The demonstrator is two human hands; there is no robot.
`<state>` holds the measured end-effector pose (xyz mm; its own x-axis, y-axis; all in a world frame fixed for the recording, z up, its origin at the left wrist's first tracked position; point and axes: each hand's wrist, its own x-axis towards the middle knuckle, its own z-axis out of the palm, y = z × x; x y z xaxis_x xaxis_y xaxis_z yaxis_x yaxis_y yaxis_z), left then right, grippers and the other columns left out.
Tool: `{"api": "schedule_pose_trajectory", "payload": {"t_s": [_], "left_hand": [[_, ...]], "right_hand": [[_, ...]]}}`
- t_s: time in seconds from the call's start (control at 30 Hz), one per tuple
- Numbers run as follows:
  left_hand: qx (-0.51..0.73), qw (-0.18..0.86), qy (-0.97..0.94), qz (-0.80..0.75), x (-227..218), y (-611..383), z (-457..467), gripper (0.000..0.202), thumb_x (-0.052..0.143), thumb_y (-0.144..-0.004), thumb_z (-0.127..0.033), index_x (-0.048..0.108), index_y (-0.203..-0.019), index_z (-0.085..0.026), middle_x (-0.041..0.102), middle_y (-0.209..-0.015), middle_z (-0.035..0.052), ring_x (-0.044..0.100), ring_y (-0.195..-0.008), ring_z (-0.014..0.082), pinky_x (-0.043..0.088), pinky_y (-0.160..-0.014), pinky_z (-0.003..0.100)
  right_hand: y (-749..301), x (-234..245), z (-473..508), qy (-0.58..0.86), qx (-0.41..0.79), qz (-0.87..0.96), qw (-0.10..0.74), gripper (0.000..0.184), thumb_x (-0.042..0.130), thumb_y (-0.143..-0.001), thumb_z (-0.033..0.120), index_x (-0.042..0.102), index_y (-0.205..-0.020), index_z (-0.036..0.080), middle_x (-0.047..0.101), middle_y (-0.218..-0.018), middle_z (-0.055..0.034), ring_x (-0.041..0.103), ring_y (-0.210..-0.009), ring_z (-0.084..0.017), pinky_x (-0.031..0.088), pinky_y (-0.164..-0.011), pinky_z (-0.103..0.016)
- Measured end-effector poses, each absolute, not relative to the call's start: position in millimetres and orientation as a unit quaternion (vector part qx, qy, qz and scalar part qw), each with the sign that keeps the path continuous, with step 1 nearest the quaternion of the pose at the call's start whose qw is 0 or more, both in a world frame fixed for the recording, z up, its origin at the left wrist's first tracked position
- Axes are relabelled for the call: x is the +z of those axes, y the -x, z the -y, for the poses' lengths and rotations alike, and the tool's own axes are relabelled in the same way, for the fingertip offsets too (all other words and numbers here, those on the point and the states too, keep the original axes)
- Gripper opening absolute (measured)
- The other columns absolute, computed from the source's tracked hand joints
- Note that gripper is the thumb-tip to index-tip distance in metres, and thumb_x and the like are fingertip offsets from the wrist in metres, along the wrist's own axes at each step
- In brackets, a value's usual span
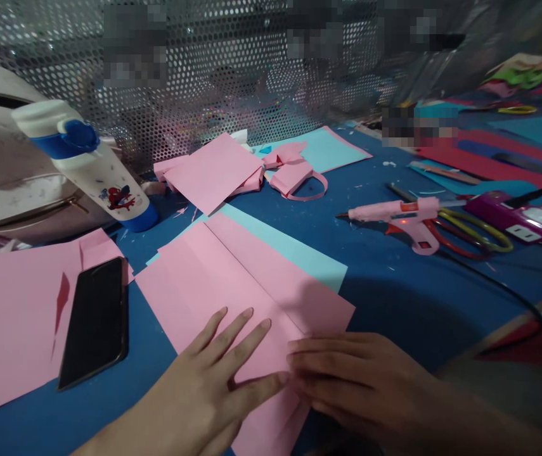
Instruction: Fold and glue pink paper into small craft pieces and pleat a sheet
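A folded sheet of pink paper (213, 278) lies in front of me with a long flap edge running down its middle. My left hand (218, 373) rests flat on it, palm down with fingers spread. At the flap's near end my right hand (356, 373) has its fingers pressed together on the paper's edge; its thumb is hidden. Under the folded sheet, a light blue sheet (321, 266) shows along the far right side. A shadow falls over the paper beside my right hand.
Left lie a black phone (97, 316) and pink paper (9, 323); behind stand a tilted bottle (94, 168) and a bag (23, 183). Pink pieces (218, 171) lie at the back. Right are a pink glue gun (399, 215), scissors (475, 231) and a purple power strip (513, 215).
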<state>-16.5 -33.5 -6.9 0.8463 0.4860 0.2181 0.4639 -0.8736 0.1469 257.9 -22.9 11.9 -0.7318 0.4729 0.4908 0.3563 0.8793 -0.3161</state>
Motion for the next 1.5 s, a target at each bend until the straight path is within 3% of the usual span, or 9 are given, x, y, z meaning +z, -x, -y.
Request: {"api": "schedule_pose_trajectory", "payload": {"t_s": [0.23,0.57,0.7,0.83,1.0,1.5], "left_hand": [[0.156,0.048,-0.957,-0.239,-10.7,12.7,34.0,0.070,0.044,-0.077,-0.001,0.056,-0.140,-0.030,0.038,-0.155,0.0163,0.022,-0.150,0.0363,0.042,-0.105,0.064],[0.171,0.053,-0.955,-0.238,-14.4,12.3,35.7,0.070,0.047,-0.077,0.000,0.056,-0.140,-0.031,0.038,-0.155,0.0171,0.024,-0.149,0.0377,0.041,-0.106,0.065],[0.170,0.052,-0.955,-0.239,-14.1,12.3,36.0,0.072,0.047,-0.077,0.000,0.055,-0.141,-0.031,0.039,-0.155,0.0167,0.025,-0.149,0.0377,0.041,-0.107,0.064],[0.163,0.052,-0.956,-0.240,-12.8,12.0,35.3,0.069,0.047,-0.079,-0.002,0.054,-0.141,-0.031,0.036,-0.156,0.0155,0.025,-0.149,0.0371,0.040,-0.108,0.063],[0.147,0.051,-0.958,-0.242,-11.5,12.7,34.8,0.072,0.048,-0.078,-0.002,0.051,-0.143,-0.031,0.032,-0.159,0.0134,0.023,-0.150,0.0365,0.038,-0.110,0.062],[0.139,0.058,-0.959,-0.241,-11.6,13.9,34.4,0.062,0.048,-0.087,-0.007,0.050,-0.144,-0.030,0.027,-0.161,0.0147,0.020,-0.151,0.0367,0.038,-0.110,0.063]], "right_hand": [[-274.4,-1.7,27.6,0.286,0.247,0.892,0.248,0.020,0.054,-0.100,0.021,0.073,-0.102,0.019,0.072,-0.122,-0.0093,0.069,-0.110,-0.012,0.053,-0.095,-0.015],[-276.7,-5.7,28.2,0.273,0.252,0.898,0.236,0.020,0.056,-0.097,0.017,0.072,-0.110,0.017,0.072,-0.123,-0.0108,0.067,-0.116,-0.014,0.052,-0.099,-0.019],[-278.8,-7.7,29.1,0.287,0.251,0.895,0.230,0.021,0.056,-0.097,0.017,0.073,-0.109,0.019,0.067,-0.132,-0.0104,0.064,-0.121,-0.014,0.051,-0.100,-0.019],[-276.4,-4.7,27.1,0.316,0.235,0.894,0.213,0.034,0.056,-0.096,0.016,0.065,-0.129,0.018,0.054,-0.146,-0.0121,0.049,-0.137,-0.018,0.044,-0.110,-0.027],[-272.3,-0.9,23.7,0.302,0.217,0.912,0.172,0.049,0.055,-0.097,0.019,0.049,-0.146,0.015,0.052,-0.148,-0.0112,0.040,-0.143,-0.018,0.038,-0.115,-0.031],[-270.5,1.5,19.2,0.284,0.209,0.922,0.160,0.038,0.045,-0.102,0.017,0.059,-0.136,0.013,0.056,-0.143,-0.0107,0.043,-0.140,-0.014,0.036,-0.115,-0.028]]}}
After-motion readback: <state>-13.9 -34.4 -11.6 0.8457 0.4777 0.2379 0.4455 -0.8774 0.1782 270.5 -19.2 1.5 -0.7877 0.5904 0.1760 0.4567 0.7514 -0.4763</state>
